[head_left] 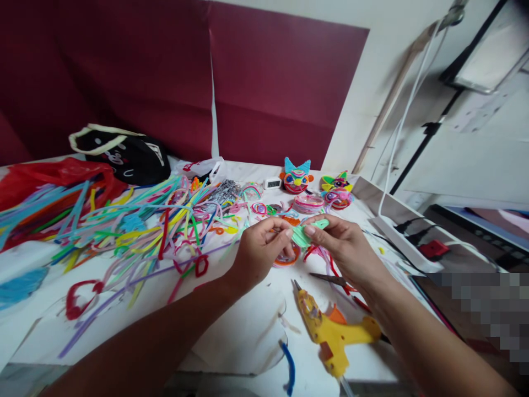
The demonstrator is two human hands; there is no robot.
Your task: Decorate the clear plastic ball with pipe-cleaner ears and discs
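Observation:
Between both hands, above the white table, is a light green piece of bent pipe cleaner (303, 236). My left hand (268, 242) pinches its left end with thumb and fingers. My right hand (334, 237) grips the other end, thumb on top. Behind and below the hands lies a round pipe-cleaner coil (287, 258), partly hidden. Nearer to me rests a yellow glue gun (326, 325) with an orange trigger. Beside my right wrist, scissors (328, 279) lie with red handles partly covered by the arm.
A heap of colourful pipe cleaners (136, 220) spreads over the left side. At the back stand a pipe-cleaner face figure (296, 179), another colourful figure (336, 190) and a small digital clock (272, 183). A power strip (407, 242) runs along the right. A blue strip (289, 366) lies in front.

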